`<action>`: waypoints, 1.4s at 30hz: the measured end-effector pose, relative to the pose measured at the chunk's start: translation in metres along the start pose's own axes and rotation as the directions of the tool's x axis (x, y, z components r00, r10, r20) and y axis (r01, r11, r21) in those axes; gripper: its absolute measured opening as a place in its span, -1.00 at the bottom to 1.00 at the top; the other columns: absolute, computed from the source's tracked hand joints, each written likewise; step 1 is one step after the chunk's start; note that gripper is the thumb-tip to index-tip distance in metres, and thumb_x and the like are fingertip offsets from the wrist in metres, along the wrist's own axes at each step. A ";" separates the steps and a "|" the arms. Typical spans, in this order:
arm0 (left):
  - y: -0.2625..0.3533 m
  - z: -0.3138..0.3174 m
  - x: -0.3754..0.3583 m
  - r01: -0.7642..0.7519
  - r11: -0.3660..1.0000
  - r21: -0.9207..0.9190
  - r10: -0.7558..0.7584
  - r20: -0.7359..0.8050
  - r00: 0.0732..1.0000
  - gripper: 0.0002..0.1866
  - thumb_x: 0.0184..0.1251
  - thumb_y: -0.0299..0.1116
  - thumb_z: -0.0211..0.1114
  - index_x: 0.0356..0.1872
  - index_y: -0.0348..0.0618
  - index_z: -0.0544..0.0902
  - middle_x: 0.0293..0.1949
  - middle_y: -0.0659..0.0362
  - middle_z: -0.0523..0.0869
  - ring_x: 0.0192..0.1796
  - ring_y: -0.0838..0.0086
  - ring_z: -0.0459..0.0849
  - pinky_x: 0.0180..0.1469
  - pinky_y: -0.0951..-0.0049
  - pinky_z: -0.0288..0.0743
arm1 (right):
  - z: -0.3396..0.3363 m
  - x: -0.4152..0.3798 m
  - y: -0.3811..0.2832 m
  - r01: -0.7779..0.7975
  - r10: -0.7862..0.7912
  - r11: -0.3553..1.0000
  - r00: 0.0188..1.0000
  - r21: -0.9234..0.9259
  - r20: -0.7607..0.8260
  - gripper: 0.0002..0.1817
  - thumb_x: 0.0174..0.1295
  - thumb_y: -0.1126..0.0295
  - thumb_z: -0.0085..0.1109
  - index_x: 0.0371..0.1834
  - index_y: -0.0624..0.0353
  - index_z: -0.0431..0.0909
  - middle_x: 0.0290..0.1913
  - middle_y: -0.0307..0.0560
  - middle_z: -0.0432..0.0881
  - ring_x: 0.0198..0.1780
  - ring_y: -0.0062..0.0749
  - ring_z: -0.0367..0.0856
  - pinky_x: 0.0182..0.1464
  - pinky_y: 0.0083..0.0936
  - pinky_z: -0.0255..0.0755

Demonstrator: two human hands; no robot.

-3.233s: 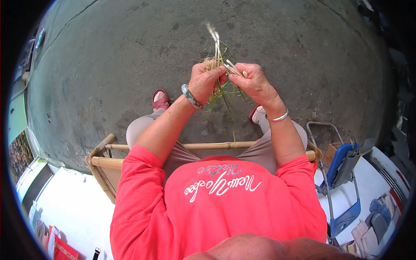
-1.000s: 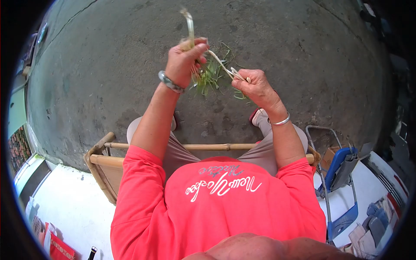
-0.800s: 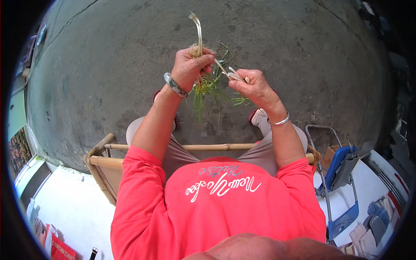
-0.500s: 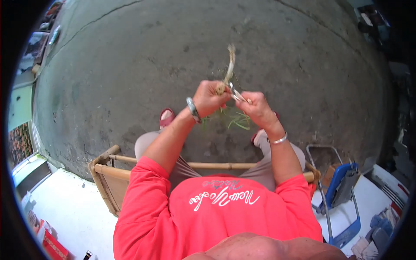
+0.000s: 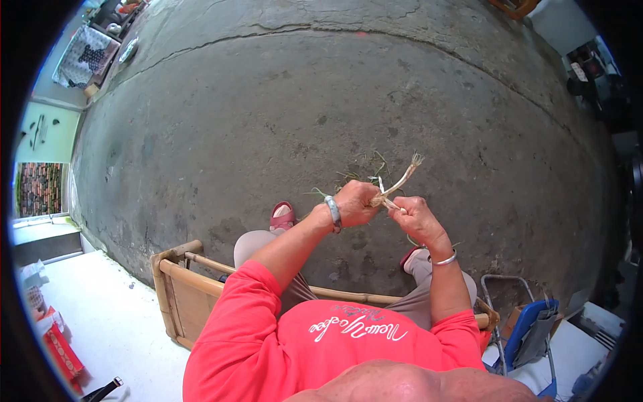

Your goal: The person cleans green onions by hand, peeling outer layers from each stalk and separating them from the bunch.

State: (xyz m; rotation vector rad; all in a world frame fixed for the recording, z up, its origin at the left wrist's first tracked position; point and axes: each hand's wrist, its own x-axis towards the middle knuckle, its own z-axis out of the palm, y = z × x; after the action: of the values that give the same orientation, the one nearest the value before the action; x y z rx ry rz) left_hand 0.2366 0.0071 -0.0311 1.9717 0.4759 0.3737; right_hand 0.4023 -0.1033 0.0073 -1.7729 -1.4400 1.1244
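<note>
Gripped the pale stalk (image 5: 400, 182) near its root end in the clenched left hand (image 5: 355, 203), out over the concrete floor (image 5: 234, 114). Pinched the base with the right hand (image 5: 414, 216); best held close together, peeling gently to avoid snapping.

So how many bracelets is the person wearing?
2. A green bangle sits on the left wrist, just behind the left hand, and a silver bangle circles the right wrist below the right hand.
</note>
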 end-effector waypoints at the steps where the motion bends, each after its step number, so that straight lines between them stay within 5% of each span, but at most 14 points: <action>1: -0.002 0.001 -0.001 0.000 1.000 0.003 0.000 -0.005 1.000 -0.93 0.05 -0.48 0.22 -0.51 -0.26 0.53 -0.55 -0.03 0.54 -0.50 0.11 0.54 -0.46 0.26 0.38 | 0.002 0.000 0.001 0.039 -0.041 0.998 0.998 -0.053 -0.046 -0.79 0.08 0.39 0.10 -0.59 0.30 0.42 -0.63 0.12 0.43 -0.59 -0.10 0.43 -0.48 -0.28 0.29; 2: -0.004 0.003 -0.002 -0.024 0.996 0.091 0.023 0.012 1.000 -0.92 0.02 -0.47 0.22 -0.53 -0.26 0.52 -0.56 -0.02 0.54 -0.49 0.07 0.54 -0.46 0.22 0.37 | 0.002 -0.001 0.000 0.081 -0.090 0.988 0.994 -0.128 -0.067 -0.83 0.09 0.40 0.10 -0.55 0.28 0.47 -0.54 0.18 0.51 -0.46 0.12 0.50 -0.42 -0.20 0.34; 9: -0.007 0.015 -0.007 -0.084 0.990 0.117 0.076 0.068 0.995 -0.89 0.00 -0.44 0.21 -0.56 -0.27 0.52 -0.60 0.01 0.54 -0.54 0.11 0.54 -0.50 0.22 0.37 | -0.009 -0.005 0.003 0.059 -0.062 0.983 0.998 -0.173 -0.012 -0.85 0.10 0.41 0.11 -0.51 0.28 0.50 -0.54 0.15 0.52 -0.44 0.07 0.54 -0.39 -0.22 0.36; 11: -0.006 0.021 -0.009 -0.076 0.995 0.060 0.070 0.086 0.994 -0.88 0.05 -0.43 0.21 -0.54 -0.27 0.54 -0.62 0.06 0.56 -0.58 0.21 0.56 -0.54 0.28 0.38 | -0.013 -0.006 0.003 0.100 -0.107 0.988 0.993 -0.122 -0.055 -0.87 0.10 0.47 0.15 -0.51 0.33 0.52 -0.57 0.03 0.50 -0.57 -0.30 0.46 -0.47 -0.40 0.31; 12: -0.001 0.023 -0.009 0.116 0.981 -0.156 -0.101 0.101 0.990 -0.87 0.09 -0.40 0.21 -0.52 -0.25 0.57 -0.62 0.12 0.58 -0.60 0.35 0.57 -0.57 0.36 0.39 | -0.014 -0.006 0.003 0.098 -0.105 0.988 0.993 -0.121 -0.055 -0.87 0.10 0.47 0.15 -0.51 0.33 0.52 -0.57 0.03 0.50 -0.57 -0.30 0.46 -0.47 -0.40 0.31; 13: 0.004 0.024 -0.010 0.301 0.884 -0.359 -0.263 0.153 0.953 -0.86 0.14 -0.38 0.22 -0.50 -0.24 0.60 -0.63 0.19 0.60 -0.62 0.49 0.58 -0.59 0.45 0.40 | -0.015 -0.006 0.003 0.104 -0.111 0.989 0.992 -0.107 -0.054 -0.88 0.11 0.47 0.14 -0.50 0.31 0.51 -0.58 0.07 0.48 -0.58 -0.21 0.44 -0.48 -0.38 0.30; 14: 0.006 0.023 -0.010 0.303 0.882 -0.360 -0.263 0.157 0.952 -0.86 0.14 -0.38 0.22 -0.50 -0.24 0.60 -0.63 0.19 0.60 -0.62 0.49 0.58 -0.59 0.45 0.40 | -0.017 -0.005 0.003 0.111 -0.116 0.989 0.992 -0.094 -0.055 -0.88 0.12 0.47 0.12 -0.49 0.29 0.51 -0.60 0.10 0.46 -0.59 -0.12 0.42 -0.48 -0.36 0.29; 15: 0.007 0.023 -0.010 0.325 0.772 -0.546 -0.296 0.143 0.944 -0.85 0.17 -0.37 0.22 -0.49 -0.22 0.61 -0.61 0.22 0.61 -0.59 0.57 0.58 -0.60 0.51 0.40 | -0.018 -0.004 0.002 0.098 -0.103 0.991 0.993 -0.090 -0.056 -0.88 0.12 0.47 0.12 -0.49 0.29 0.51 -0.60 0.10 0.46 -0.59 -0.12 0.42 -0.48 -0.36 0.29; 17: 0.018 0.018 -0.010 0.351 0.540 -0.765 -0.390 0.142 0.910 -0.87 0.19 -0.38 0.23 -0.49 -0.18 0.62 -0.60 0.26 0.61 -0.58 0.63 0.58 -0.59 0.61 0.40 | -0.013 -0.003 -0.001 0.115 -0.111 0.993 0.982 0.013 -0.151 -0.87 0.14 0.46 0.14 -0.50 0.28 0.49 -0.64 0.03 0.37 -0.62 -0.34 0.30 -0.51 -0.44 0.23; 22: 0.010 0.006 -0.002 0.107 0.238 -0.965 -0.439 -0.009 0.898 -0.87 0.25 -0.44 0.11 -0.33 -0.28 0.57 -0.46 0.14 0.61 -0.50 0.53 0.56 -0.43 0.56 0.46 | 0.011 0.001 0.012 0.099 -0.047 0.979 0.962 0.179 -0.270 -0.78 0.23 0.39 0.12 -0.54 0.27 0.50 -0.65 -0.10 0.38 -0.56 -0.60 0.27 -0.51 -0.52 0.20; 23: 0.006 0.001 -0.003 0.138 0.203 -0.969 -0.484 0.023 0.875 -0.86 0.28 -0.42 0.09 -0.31 -0.28 0.57 -0.45 0.15 0.61 -0.50 0.52 0.56 -0.42 0.57 0.45 | 0.009 -0.001 0.012 0.044 0.043 0.943 0.967 0.330 -0.251 -0.76 0.25 0.37 0.11 -0.55 0.24 0.52 -0.63 -0.20 0.42 -0.55 -0.66 0.28 -0.51 -0.57 0.20; 27: 0.002 -0.004 -0.003 0.231 0.235 -0.944 -0.474 0.096 0.875 -0.79 0.30 -0.41 0.08 -0.16 -0.30 0.57 -0.36 0.11 0.66 -0.39 0.50 0.63 -0.37 0.56 0.51 | 0.000 0.005 0.005 0.084 0.111 0.831 0.943 0.550 -0.312 -0.76 0.30 0.33 0.09 -0.52 0.16 0.55 -0.57 -0.41 0.48 -0.57 -0.77 0.31 -0.54 -0.68 0.19; 33: 0.011 -0.005 0.002 0.386 0.281 -0.879 -0.506 0.206 0.838 -0.68 0.28 -0.44 0.06 0.03 -0.33 0.50 -0.18 0.08 0.66 -0.23 0.46 0.69 -0.26 0.56 0.59 | -0.011 0.005 0.005 -0.003 0.316 0.571 0.924 0.821 -0.216 -0.87 0.25 0.35 0.13 -0.36 0.17 0.55 -0.61 -0.41 0.40 -0.66 -0.80 0.23 -0.66 -0.77 0.10; 42: 0.018 0.006 -0.002 0.550 0.566 -0.615 -0.313 0.457 0.833 -0.71 0.28 -0.46 0.08 -0.02 -0.33 0.55 -0.24 0.12 0.66 -0.24 0.49 0.69 -0.24 0.57 0.59 | 0.003 0.011 -0.005 -0.125 0.319 0.720 0.933 0.683 -0.165 -0.91 0.10 0.40 0.23 -0.39 0.17 0.59 -0.60 -0.49 0.39 -0.64 -0.86 0.22 -0.63 -0.78 0.05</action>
State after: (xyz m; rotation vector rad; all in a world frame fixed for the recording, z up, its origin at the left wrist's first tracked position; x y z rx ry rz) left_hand 0.2406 -0.0056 -0.0173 1.0287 0.5010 -0.0766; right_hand 0.3981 -0.0921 0.0076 -1.5054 -0.5393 1.2502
